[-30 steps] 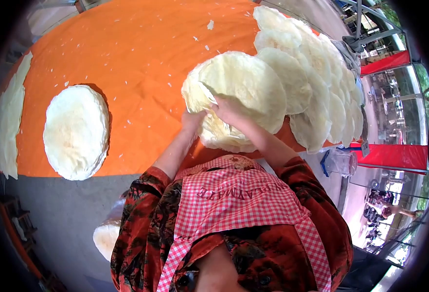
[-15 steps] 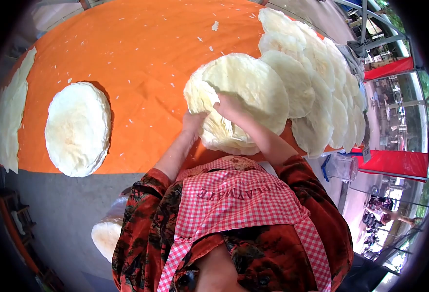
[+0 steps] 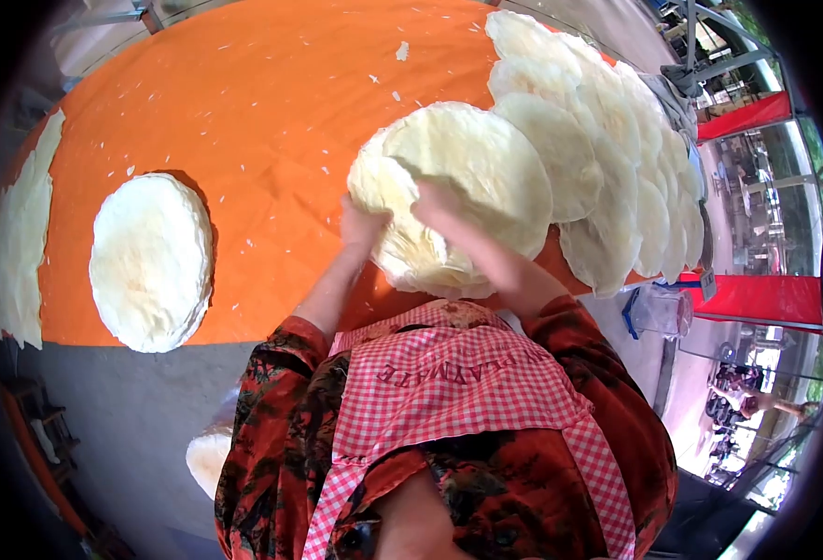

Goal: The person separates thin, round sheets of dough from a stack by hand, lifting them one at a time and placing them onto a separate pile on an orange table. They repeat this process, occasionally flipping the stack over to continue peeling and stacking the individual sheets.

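A stack of thin, round, pale flatbreads (image 3: 486,159) lies on the orange-covered table in front of me. Its left part has a folded, crumpled flatbread (image 3: 382,187) on top, wrinkled toward the near edge. My left hand (image 3: 363,226) is closed at the left rim of this folded piece, its fingertips partly hidden. Over the fold, my right hand (image 3: 438,207) is curled with its fingers against the sheet; motion blurs it slightly. The two hands are a short way apart.
At the left stands a neat round stack of flatbreads (image 3: 150,261). Overlapping flatbreads (image 3: 617,159) spread over the right side, and more sheets (image 3: 24,243) hang at the far left edge. Small crumbs dot the orange cloth (image 3: 272,84). A clear plastic container (image 3: 662,311) is beyond the right edge.
My left hand has shifted slightly left and outward along the rim. My right hand stays near the fold, now more blurred. The camera view has tilted a little.
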A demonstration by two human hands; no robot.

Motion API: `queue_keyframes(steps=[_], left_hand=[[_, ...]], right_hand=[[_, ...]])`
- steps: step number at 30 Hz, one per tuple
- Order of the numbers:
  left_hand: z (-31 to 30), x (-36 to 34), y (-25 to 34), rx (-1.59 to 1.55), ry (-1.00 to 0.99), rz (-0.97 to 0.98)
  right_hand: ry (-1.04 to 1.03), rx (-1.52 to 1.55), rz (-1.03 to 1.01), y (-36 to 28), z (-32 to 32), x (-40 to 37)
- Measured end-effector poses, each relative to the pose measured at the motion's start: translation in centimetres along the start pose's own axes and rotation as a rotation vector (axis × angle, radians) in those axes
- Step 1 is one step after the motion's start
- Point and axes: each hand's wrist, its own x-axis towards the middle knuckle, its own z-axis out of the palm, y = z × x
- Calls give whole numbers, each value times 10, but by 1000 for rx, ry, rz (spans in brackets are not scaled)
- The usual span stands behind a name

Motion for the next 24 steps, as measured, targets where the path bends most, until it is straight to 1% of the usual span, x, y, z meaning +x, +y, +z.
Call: queue_keyframes(steps=[1, 2, 3, 4, 5, 7, 9, 11, 12, 13, 15, 16, 17, 18, 20, 21, 22, 23, 24], left_hand=[[1, 2, -4, -16, 11, 25], [2, 5, -10, -35, 23, 48], [3, 5, -14, -54, 35, 70], [3, 4, -14, -34, 45, 59], [3, 2, -11, -14, 53, 48], [2, -2, -5, 24, 66, 40], [1, -4, -1, 59, 74, 47], [7, 2, -17, -212, 50, 20], [9, 5, -21, -346, 41, 8], [5, 1, -14, -398, -52, -88], [-6, -14, 4, -494, -233, -287], [-7, -18, 6, -515, -296, -301], [-8, -22, 7, -538, -358, -312], [-9, -24, 8, -561, -421, -323], [-10, -26, 4, -623, -464, -333], [-11, -25, 3, -655, -483, -336], [-12, -25, 0, -692, -483, -313], [-13, -25, -5, -728, -483, -294], [-14, -25, -6, -766, -485, -274]], right_hand=[[-73, 59, 74, 10, -7, 13], [-96, 156, 45, 42, -28, 31], [-54, 230, -21, 78, -52, 47], [45, 268, -73, 119, -85, 62], [146, 268, -51, 154, -126, 70], [305, 275, 118, 196, -225, 63], [381, 295, 117, 206, -296, 44], [352, 271, -19, 190, -331, 25], [268, 295, -72, 158, -333, 5], [183, 321, -124, 132, -323, -9], [130, 94, -137, 100, -293, -19], [267, 122, -270, 113, -250, -7], [480, -117, -463, 109, -203, -1], [445, -99, -474, 105, -156, 6], [173, -144, -363, 53, -95, -14], [73, -322, -213, 35, -58, -10], [44, -315, -283, 26, -34, -14], [-34, -161, -168, 4, -25, -29], [-53, -229, -192, 2, -9, -22]])
